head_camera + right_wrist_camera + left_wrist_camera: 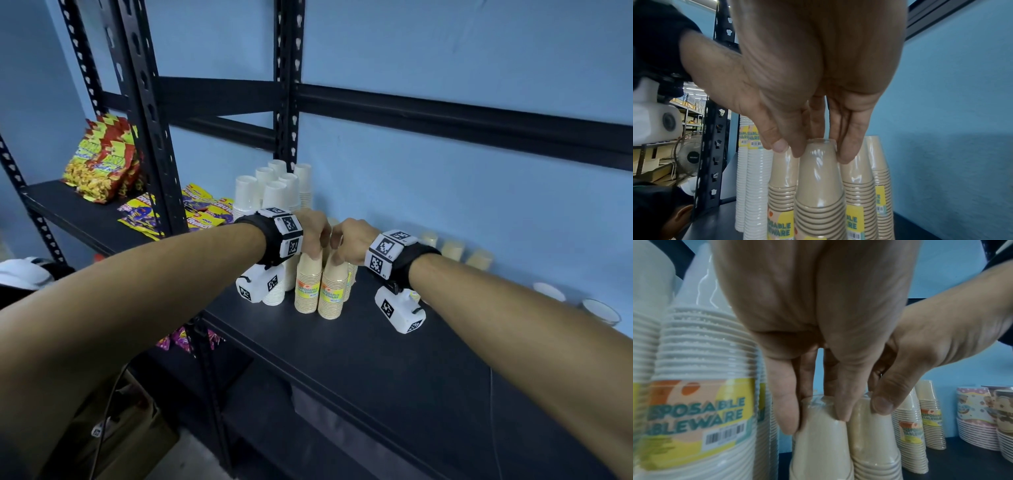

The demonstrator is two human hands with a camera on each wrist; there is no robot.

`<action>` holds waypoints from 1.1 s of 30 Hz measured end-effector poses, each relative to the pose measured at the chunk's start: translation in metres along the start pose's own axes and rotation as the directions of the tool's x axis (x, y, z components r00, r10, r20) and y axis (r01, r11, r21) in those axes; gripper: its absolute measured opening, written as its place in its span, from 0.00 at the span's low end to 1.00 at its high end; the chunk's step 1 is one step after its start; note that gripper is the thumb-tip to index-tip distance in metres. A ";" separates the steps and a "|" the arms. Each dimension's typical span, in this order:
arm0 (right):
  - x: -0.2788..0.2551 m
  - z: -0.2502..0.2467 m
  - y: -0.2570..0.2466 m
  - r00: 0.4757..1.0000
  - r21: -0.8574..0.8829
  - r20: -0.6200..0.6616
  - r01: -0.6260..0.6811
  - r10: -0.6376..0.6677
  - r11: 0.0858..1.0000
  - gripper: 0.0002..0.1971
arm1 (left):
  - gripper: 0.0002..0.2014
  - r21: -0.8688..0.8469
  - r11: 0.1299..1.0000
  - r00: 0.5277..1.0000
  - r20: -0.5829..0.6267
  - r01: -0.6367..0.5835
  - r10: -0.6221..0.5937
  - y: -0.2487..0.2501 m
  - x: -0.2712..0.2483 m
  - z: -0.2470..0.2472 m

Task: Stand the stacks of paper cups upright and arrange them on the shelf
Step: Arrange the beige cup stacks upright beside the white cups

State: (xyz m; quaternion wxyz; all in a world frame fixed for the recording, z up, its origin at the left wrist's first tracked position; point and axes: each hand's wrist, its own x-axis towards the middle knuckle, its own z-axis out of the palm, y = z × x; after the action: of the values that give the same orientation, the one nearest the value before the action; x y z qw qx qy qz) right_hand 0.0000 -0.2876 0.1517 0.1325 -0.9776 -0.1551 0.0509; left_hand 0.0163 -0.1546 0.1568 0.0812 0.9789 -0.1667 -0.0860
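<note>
Landmark: the two tan cup stacks standing together mid-shelf.

Far left of them, on a separate shelf bay: red-and-yellow snack bags (pixel 102 161), with purple-and-yellow packets (pixel 202 209) lying closer in.

Left and behind the landmark: white cup stacks (pixel 274 192), upright, clustered near the black upright post (pixel 287 85).

My left hand (pixel 313 233) comes down from above onto the left tan stack (pixel 306 287). Fingers (pixel 788 410) point down and curl around its top cup, pinching it through the clear wrap; thumb position not resolved. The stack stands upright on the black shelf (pixel 394 370), mouth-down, yellow label facing me.

My right hand (pixel 349 240) is just right of the left one, nearly touching it. Its fingertips (pixel 846 152) pinch the top of the right tan stack (pixel 332 291), thumb on the near side, fingers on the far side. This stack is upright too, touching or just beside the left one; I cannot tell which.

Behind the right stack: more tan stacks (pixel 879 178), upright.

Right of the landmark, along the blue wall (pixel 479 192): pale cup stacks (pixel 452 250), blurred, orientation unclear. Further right, patterned cup stacks (pixel 978 418).
</note>
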 end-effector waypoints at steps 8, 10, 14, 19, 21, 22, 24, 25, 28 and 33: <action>-0.005 -0.007 0.003 0.998 -0.009 0.029 -0.061 0.061 0.998 0.11 | 0.15 -0.046 0.998 0.997 0.063 -0.036 0.039 0.009 0.004 -0.010; -0.008 -0.012 0.007 0.996 -0.022 0.035 -0.084 0.084 0.996 0.11 | 0.15 -0.048 0.998 0.996 0.074 -0.048 0.052 0.016 0.007 -0.012; -0.021 -0.025 0.019 0.987 -0.062 0.022 -0.156 0.158 0.986 0.11 | 0.14 -0.013 0.994 0.992 0.064 -0.107 0.108 0.036 0.016 -0.016; -0.043 -0.042 0.041 0.970 -0.141 -0.011 -0.240 0.241 0.960 0.14 | 0.13 -0.003 0.986 0.984 0.067 -0.166 0.166 0.068 0.028 -0.020; -0.050 -0.047 0.051 0.961 -0.142 -0.025 -0.276 0.276 0.951 0.14 | 0.13 -0.006 0.980 0.978 0.058 -0.201 0.201 0.079 0.033 -0.020; -0.054 -0.050 0.058 0.954 -0.135 -0.034 -0.300 0.298 0.944 0.15 | 0.13 -0.013 0.975 0.974 0.056 -0.221 0.221 0.087 0.036 -0.021; -0.062 -0.054 0.069 0.941 -0.134 -0.052 -0.339 0.335 0.931 0.15 | 0.12 -0.016 0.967 0.966 0.047 -0.254 0.255 0.100 0.042 -0.019; -0.066 -0.055 0.074 0.934 -0.134 -0.065 -0.358 0.352 0.924 0.15 | 0.12 -0.013 0.962 0.961 0.046 -0.272 0.272 0.107 0.045 -0.018; -0.077 -0.059 0.091 0.909 -0.131 -0.076 -0.417 0.410 0.899 0.14 | 0.10 -0.019 0.944 0.943 0.036 -0.330 0.331 0.127 0.053 -0.013; -0.091 -0.060 0.120 0.879 -0.125 -0.097 -0.476 0.467 0.871 0.14 | 0.10 -0.008 0.914 0.913 0.022 -0.406 0.406 0.157 0.063 -0.003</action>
State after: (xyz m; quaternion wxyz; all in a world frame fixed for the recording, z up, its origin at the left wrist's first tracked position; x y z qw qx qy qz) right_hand -0.0430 -0.4407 0.1816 0.0496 -0.9940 0.0889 0.0390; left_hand 0.0269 -0.3218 0.1803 0.0971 0.9217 -0.3672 -0.0787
